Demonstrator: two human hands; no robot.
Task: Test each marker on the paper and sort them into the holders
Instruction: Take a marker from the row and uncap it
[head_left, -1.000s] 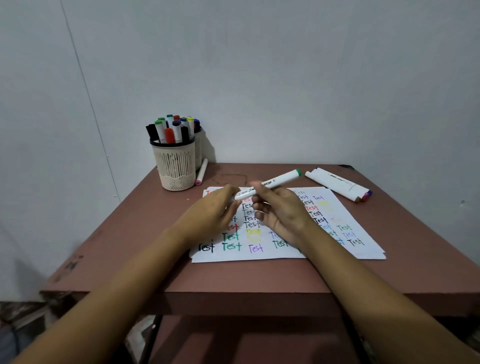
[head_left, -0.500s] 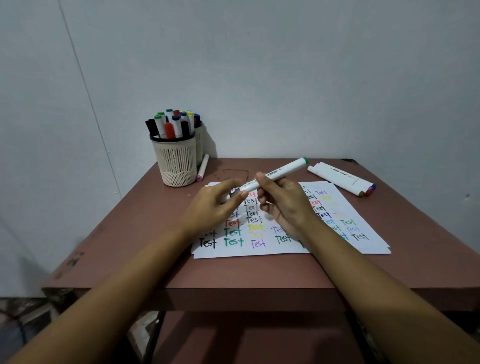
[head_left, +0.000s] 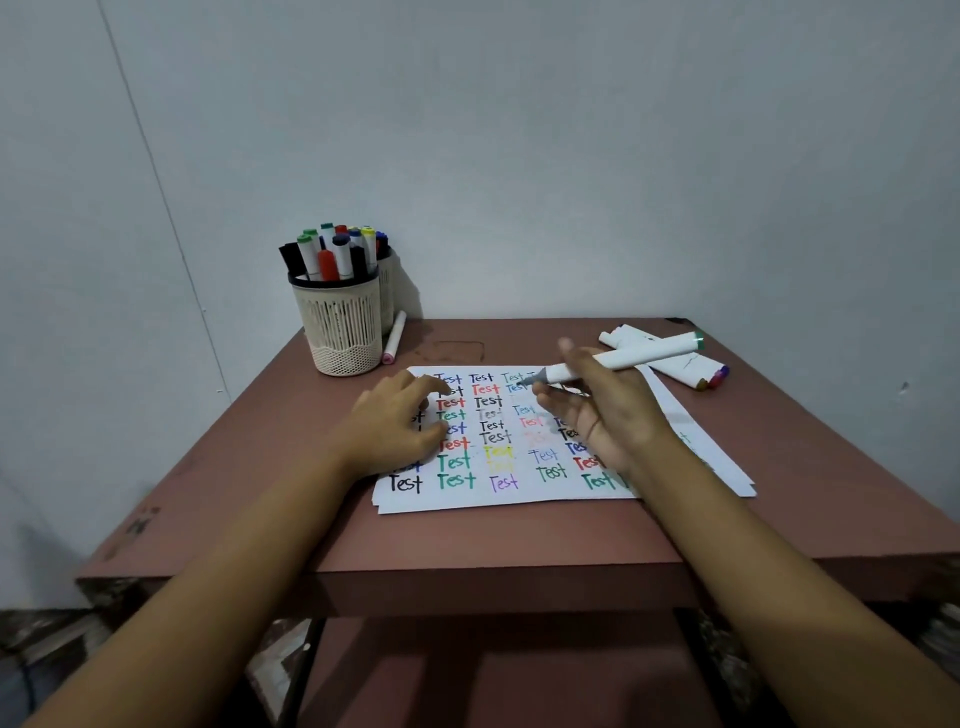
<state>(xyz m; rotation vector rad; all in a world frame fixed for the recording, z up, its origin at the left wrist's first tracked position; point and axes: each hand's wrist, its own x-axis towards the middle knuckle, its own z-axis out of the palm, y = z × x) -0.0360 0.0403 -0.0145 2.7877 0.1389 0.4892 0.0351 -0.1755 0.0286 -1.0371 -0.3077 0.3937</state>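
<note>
Marker (head_left: 634, 356), white with green end, held in right hand (head_left: 602, 415), dark tip down at top rows of paper (head_left: 519, 493); contact unclear through blur. Left hand (head_left: 397, 426) resting on paper's left side, fingers curled; cannot tell whether holding anything. Front holder (head_left: 337, 322) full of markers at table (head_left: 519, 540) back left, second holder (head_left: 385, 291) just behind. Spare markers (head_left: 675, 364) lying beyond paper's far right corner.
</note>
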